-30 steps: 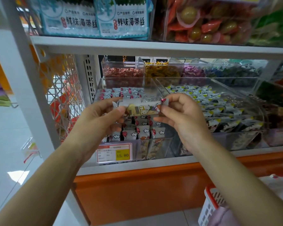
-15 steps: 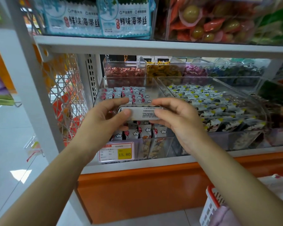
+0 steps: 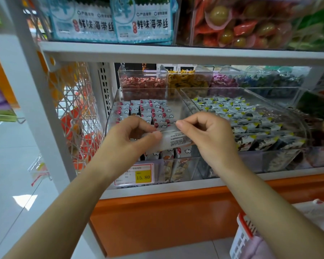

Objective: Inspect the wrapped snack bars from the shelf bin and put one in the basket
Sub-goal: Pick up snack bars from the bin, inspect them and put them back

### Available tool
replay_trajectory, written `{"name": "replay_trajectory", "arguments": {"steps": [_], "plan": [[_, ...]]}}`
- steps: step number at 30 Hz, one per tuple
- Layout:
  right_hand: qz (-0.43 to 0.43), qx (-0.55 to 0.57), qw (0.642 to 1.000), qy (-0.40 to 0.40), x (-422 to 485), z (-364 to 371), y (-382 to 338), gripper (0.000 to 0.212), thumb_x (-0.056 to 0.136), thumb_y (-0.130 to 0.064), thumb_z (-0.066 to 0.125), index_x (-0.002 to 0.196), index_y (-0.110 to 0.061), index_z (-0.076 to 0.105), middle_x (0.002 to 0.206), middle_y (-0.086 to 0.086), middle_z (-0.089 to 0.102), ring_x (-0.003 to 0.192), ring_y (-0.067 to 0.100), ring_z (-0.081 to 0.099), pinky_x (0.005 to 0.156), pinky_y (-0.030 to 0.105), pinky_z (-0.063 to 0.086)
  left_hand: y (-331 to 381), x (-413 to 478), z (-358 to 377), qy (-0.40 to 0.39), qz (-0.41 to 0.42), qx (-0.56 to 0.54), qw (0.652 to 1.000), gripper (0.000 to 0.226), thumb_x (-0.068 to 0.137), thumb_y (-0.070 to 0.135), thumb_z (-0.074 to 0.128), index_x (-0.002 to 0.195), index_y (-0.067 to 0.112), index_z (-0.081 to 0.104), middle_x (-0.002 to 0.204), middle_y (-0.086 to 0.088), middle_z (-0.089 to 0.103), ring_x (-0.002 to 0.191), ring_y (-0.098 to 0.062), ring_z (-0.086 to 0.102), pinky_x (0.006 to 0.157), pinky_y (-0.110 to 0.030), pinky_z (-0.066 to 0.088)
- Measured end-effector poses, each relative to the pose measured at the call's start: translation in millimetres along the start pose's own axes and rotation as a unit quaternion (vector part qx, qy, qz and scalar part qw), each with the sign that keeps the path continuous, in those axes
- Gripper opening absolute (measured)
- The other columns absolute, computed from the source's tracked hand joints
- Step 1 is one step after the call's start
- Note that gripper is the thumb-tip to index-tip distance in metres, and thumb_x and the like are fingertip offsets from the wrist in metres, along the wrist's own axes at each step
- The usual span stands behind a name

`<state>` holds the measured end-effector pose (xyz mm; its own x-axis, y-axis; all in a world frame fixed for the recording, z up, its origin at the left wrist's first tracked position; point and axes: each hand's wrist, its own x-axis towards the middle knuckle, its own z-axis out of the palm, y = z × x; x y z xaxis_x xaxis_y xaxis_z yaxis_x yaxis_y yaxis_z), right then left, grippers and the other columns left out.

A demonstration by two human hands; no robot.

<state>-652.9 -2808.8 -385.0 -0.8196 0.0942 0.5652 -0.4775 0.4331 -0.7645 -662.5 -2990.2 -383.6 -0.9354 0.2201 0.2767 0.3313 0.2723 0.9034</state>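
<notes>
A wrapped snack bar [image 3: 173, 140] with its white printed back facing me hangs in front of the clear shelf bin [image 3: 120, 98]. My left hand [image 3: 131, 139] pinches its left end between thumb and fingers. My right hand [image 3: 211, 135] pinches its right end. Several more bars [image 3: 153, 113] in white wrappers with red marks fill the bin behind. The white basket with a red rim [image 3: 244, 230] shows at the lower right, partly hidden by my right forearm.
A second clear bin of dark-wrapped snacks [image 3: 251, 124] stands to the right. Smaller candy bins [image 3: 142, 83] sit at the back. A price tag [image 3: 135, 174] reads 15.80. An upper shelf [image 3: 157, 53] holds packets overhead. An orange base panel [image 3: 166, 221] runs below.
The bar was turned from its picture side to its printed back and now sits a little lower, both hands still holding its ends.
</notes>
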Motion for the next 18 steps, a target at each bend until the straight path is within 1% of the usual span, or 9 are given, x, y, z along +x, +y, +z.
{"name": "replay_trajectory", "arguments": {"steps": [2, 4, 6, 9, 10, 12, 14, 16, 18], "plan": [[-0.008, -0.011, 1.000, -0.011, -1, 1, 0, 0.010, 0.083, -0.017, 0.068, 0.074, -0.018, 0.069, 0.067, -0.011, 0.064, 0.063, -0.002, 0.059, 0.059, 0.009, 0.043, 2, 0, -2, 0.004, 0.002, 0.019, 1.000, 0.011, 0.078, 0.032, 0.067, 0.078, 0.020, 0.067, 0.075, -0.001, 0.066, 0.064, -0.008, 0.058, 0.054, -0.019, 0.046], [-0.008, -0.014, 1.000, -0.021, 1, -1, 0, 0.008, 0.083, -0.017, 0.068, 0.075, -0.018, 0.070, 0.069, -0.011, 0.066, 0.065, -0.001, 0.060, 0.060, 0.010, 0.044, 5, 1, -6, -0.001, 0.004, 0.052, 0.999, 0.015, 0.079, 0.035, 0.065, 0.072, 0.022, 0.069, 0.072, -0.004, 0.066, 0.059, -0.013, 0.056, 0.054, -0.026, 0.047], [-0.003, -0.012, 0.999, -0.036, 2, -2, 0, 0.007, 0.083, -0.018, 0.068, 0.076, -0.018, 0.071, 0.072, -0.010, 0.068, 0.067, 0.000, 0.062, 0.061, 0.012, 0.046, 7, 2, -11, -0.013, 0.013, 0.087, 0.996, 0.019, 0.080, 0.036, 0.064, 0.068, 0.023, 0.071, 0.068, -0.002, 0.067, 0.056, -0.016, 0.056, 0.052, -0.028, 0.047], [0.002, -0.005, 0.998, -0.057, 2, -2, 0, 0.009, 0.083, -0.017, 0.068, 0.076, -0.022, 0.070, 0.072, -0.012, 0.069, 0.068, -0.001, 0.063, 0.060, 0.012, 0.048, 9, 4, -18, -0.037, 0.016, 0.100, 0.994, 0.019, 0.082, 0.031, 0.063, 0.070, 0.019, 0.073, 0.067, -0.004, 0.069, 0.063, -0.025, 0.062, 0.057, -0.032, 0.051], [0.002, 0.000, 0.998, -0.060, 2, -2, 0, 0.009, 0.083, -0.017, 0.068, 0.076, -0.023, 0.070, 0.071, -0.013, 0.069, 0.068, -0.001, 0.064, 0.060, 0.012, 0.048, 9, 5, -20, -0.043, 0.013, 0.102, 0.994, 0.018, 0.082, 0.030, 0.064, 0.071, 0.019, 0.074, 0.067, -0.003, 0.070, 0.062, -0.024, 0.062, 0.056, -0.030, 0.052], [0.007, 0.018, 0.998, -0.064, 2, -1, -1, 0.010, 0.082, -0.016, 0.068, 0.075, -0.022, 0.070, 0.069, -0.011, 0.070, 0.066, 0.000, 0.064, 0.058, 0.012, 0.049, 9, 6, -22, -0.048, 0.007, 0.096, 0.994, 0.016, 0.081, 0.026, 0.065, 0.072, 0.018, 0.074, 0.062, 0.002, 0.069, 0.051, -0.009, 0.059, 0.046, -0.017, 0.047], [0.011, 0.036, 0.997, -0.066, 2, -1, -1, 0.011, 0.082, -0.014, 0.068, 0.074, -0.020, 0.070, 0.070, -0.008, 0.070, 0.064, 0.001, 0.064, 0.056, 0.012, 0.049, 9, 6, -24, -0.044, 0.004, 0.091, 0.995, 0.014, 0.079, 0.027, 0.066, 0.072, 0.018, 0.074, 0.062, 0.007, 0.069, 0.051, 0.000, 0.057, 0.045, -0.007, 0.042], [0.014, 0.039, 0.997, -0.063, 1, 1, -1, 0.011, 0.082, -0.014, 0.068, 0.073, -0.019, 0.070, 0.070, -0.008, 0.070, 0.064, 0.001, 0.064, 0.056, 0.013, 0.049, 9, 7, -24, -0.036, 0.003, 0.089, 0.995, 0.015, 0.078, 0.028, 0.066, 0.073, 0.017, 0.074, 0.064, 0.012, 0.069, 0.055, 0.003, 0.059, 0.048, -0.004, 0.041], [0.013, 0.035, 0.998, -0.049, 0, 3, -1, 0.011, 0.082, -0.015, 0.068, 0.072, -0.020, 0.070, 0.069, -0.007, 0.070, 0.065, 0.002, 0.064, 0.058, 0.015, 0.050, 8, 6, -23, -0.036, 0.005, 0.084, 0.996, 0.022, 0.076, 0.036, 0.063, 0.075, 0.016, 0.074, 0.063, 0.009, 0.068, 0.054, 0.001, 0.060, 0.049, -0.005, 0.043]]}}
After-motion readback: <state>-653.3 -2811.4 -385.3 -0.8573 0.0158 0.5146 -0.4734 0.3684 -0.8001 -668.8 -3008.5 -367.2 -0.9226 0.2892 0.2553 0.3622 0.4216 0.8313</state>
